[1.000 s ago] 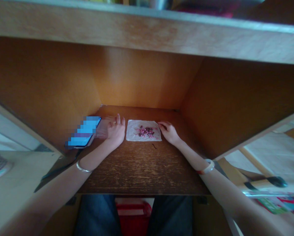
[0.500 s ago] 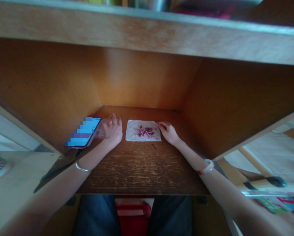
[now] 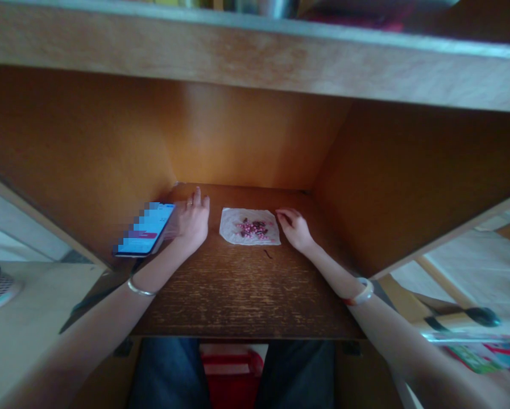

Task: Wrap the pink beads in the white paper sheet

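A white tissue-like sheet [image 3: 229,230] lies flat on the dark wooden desk, bearing a small heap of pink and dark red bead-like bits [image 3: 253,228]. Left of it, my left hand [image 3: 194,220] rests with its fingers stretched out and somewhat apart. It is beside a clear plastic piece [image 3: 175,220], partly hidden by the hand; whether they touch I cannot tell. My right hand [image 3: 294,229] is at the sheet's upper right corner, fingers bent and close together. Anything between those fingertips is too small to make out. A short dark strand [image 3: 268,254] lies below the sheet.
A phone [image 3: 146,236] with its screen lit leans at the left, near the wooden side panel [image 3: 88,147]. Panels enclose the desk [image 3: 246,301] at the sides and back. A thick shelf edge [image 3: 255,54] crosses above. A red object [image 3: 233,378] shows between the knees.
My left hand has shifted slightly left, away from the sheet, with its fingers more extended. The sheet's lower left corner looks folded or lifted now. My right hand has hardly moved.
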### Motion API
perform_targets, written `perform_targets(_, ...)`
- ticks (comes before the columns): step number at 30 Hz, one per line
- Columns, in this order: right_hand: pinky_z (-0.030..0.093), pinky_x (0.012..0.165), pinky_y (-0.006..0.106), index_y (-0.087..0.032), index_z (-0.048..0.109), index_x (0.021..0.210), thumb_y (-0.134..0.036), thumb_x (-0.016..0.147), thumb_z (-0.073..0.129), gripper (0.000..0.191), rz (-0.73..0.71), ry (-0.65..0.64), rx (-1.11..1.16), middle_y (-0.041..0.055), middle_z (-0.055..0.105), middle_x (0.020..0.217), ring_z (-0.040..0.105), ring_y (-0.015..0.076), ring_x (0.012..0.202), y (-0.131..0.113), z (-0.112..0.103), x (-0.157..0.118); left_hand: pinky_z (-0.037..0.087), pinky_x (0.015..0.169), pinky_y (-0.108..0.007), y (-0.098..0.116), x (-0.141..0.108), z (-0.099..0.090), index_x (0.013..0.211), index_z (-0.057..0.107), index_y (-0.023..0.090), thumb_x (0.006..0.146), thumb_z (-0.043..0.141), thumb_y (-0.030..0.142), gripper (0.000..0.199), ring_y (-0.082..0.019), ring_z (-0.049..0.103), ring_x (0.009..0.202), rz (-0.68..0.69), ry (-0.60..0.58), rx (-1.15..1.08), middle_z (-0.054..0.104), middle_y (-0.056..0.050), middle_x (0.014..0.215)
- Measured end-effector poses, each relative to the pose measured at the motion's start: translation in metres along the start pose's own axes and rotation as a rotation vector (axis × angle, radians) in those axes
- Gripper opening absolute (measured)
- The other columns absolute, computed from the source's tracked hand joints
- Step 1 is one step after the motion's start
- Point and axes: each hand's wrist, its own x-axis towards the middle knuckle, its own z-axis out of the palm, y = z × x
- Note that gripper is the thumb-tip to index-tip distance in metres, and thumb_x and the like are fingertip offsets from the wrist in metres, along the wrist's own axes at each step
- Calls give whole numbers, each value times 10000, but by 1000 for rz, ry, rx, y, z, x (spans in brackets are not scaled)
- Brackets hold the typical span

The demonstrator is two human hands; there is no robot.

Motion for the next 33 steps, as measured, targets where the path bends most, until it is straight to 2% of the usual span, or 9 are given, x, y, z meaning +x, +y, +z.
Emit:
perform_targets(4, 466, 908, 419, -195, 676, 977, -261, 878, 485, 226, -67, 78, -13, 91, 684, 1001, 607, 230, 966, -14, -6, -1, 354, 1104, -447, -6, 1, 0, 1459, 198, 77, 840, 319, 4, 635, -278, 343, 1353, 193, 300, -229, 359, -175, 1462)
perform_targets(8, 467, 884, 425, -198, 675, 993, -266, 871, 513, 213, -142, 23, -14, 86, 686, 1001, 605, 237, 962, -32, -11, -4, 354, 1125, -404, -4, -6, 8, 1491, 78, 189, 883, 292, -5, 673, -239, 353, 1352, 522, 596, -400, 340, -120, 1480)
perform_targets(10, 458, 894, 435, -200, 675, 1005, -277, 868, 526, 216, -191, -15, -13, 85, 683, 1022, 596, 247, 996, -43, -12, -7, 394, 1101, -381, 2, -12, 12, 1488, 85, 245, 909, 315, 15, 664, -226, 401, 1323, 651, 664, -481, 329, -96, 1486)
perform_targets(14, 424, 954, 464, -230, 607, 1178, -278, 866, 537, 323, -274, -109, 4, 78, 641, 1160, 556, 262, 1111, -68, -12, -18, 486, 1024, -321, 16, -27, 19, 1459, 218, 301, 944, 387, 115, 573, -189, 516, 1229, 791, 517, -661, 409, -57, 1443)
perform_targets(18, 404, 996, 478, -256, 233, 1467, -226, 837, 565, 712, -283, -189, 125, 98, 566, 1297, 521, 256, 1191, -85, -8, -26, 537, 958, -278, 28, -42, 20, 1454, 232, 293, 936, 468, 225, 573, -157, 604, 1117, 793, 230, -827, 520, -44, 1360)
perform_targets(20, 397, 1011, 481, -260, 221, 1470, -198, 821, 576, 742, -294, -221, 199, 98, 565, 1299, 515, 248, 1205, -86, -6, -27, 547, 935, -261, 32, -47, 18, 1453, 234, 274, 929, 489, 244, 584, -150, 626, 1079, 806, 166, -866, 548, -50, 1332)
perform_targets(25, 458, 958, 428, -238, 651, 1110, -228, 842, 576, 279, -297, -266, 337, 71, 669, 1116, 595, 213, 1077, -83, -3, -24, 496, 1008, -271, 35, -49, 12, 1460, 206, 284, 946, 420, 150, 573, -139, 553, 1186, 830, 350, -811, 551, -36, 1327)
perform_targets(30, 523, 802, 359, -225, 707, 838, -281, 844, 598, 123, -241, -240, 380, 28, 696, 799, 630, 166, 782, -88, -1, -26, 454, 1058, -325, 34, -41, 11, 1449, 264, 207, 925, 414, 88, 558, -172, 482, 1258, 673, 627, -788, 509, -81, 1359)
perform_targets(33, 524, 789, 354, -222, 706, 853, -288, 816, 639, 101, -255, -220, 387, 37, 701, 825, 633, 171, 802, -92, -1, -29, 460, 1048, -368, 36, -37, 12, 1465, 209, 231, 924, 432, 116, 596, -199, 496, 1243, 576, 626, -794, 441, -108, 1410)
